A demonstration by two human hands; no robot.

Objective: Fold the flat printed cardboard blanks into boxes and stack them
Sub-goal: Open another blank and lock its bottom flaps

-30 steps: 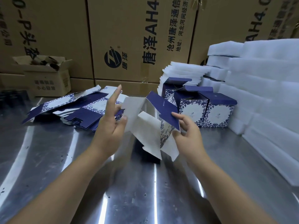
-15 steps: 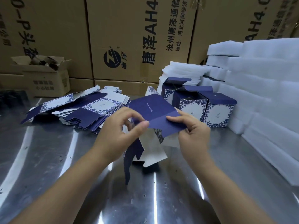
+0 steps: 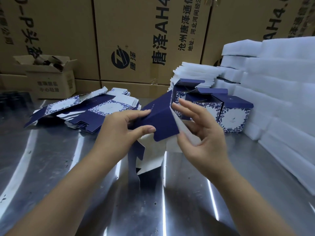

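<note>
Half-folded blank (image 3: 160,123) held above the metal table (image 3: 51,167), both hands on it.
Brown printed cartons (image 3: 136,40) form the back wall, with white foam stacks (image 3: 281,82) at right. A pile of flat blanks (image 3: 95,108) lies at rear left of the table, and folded boxes (image 3: 235,114) stand in a row against the foam. The blank is at centre between the hands, navy flap on top, white inner panels hanging toward the table. Left hand (image 3: 119,133): thumb and index pinch the navy flap's left edge, thumb on top near the rounded corner. Right hand (image 3: 202,137): fingers spread and nearly straight, index tip at the flap's fold line, thumb against the blurred white side panel; grip there unclear.
</note>
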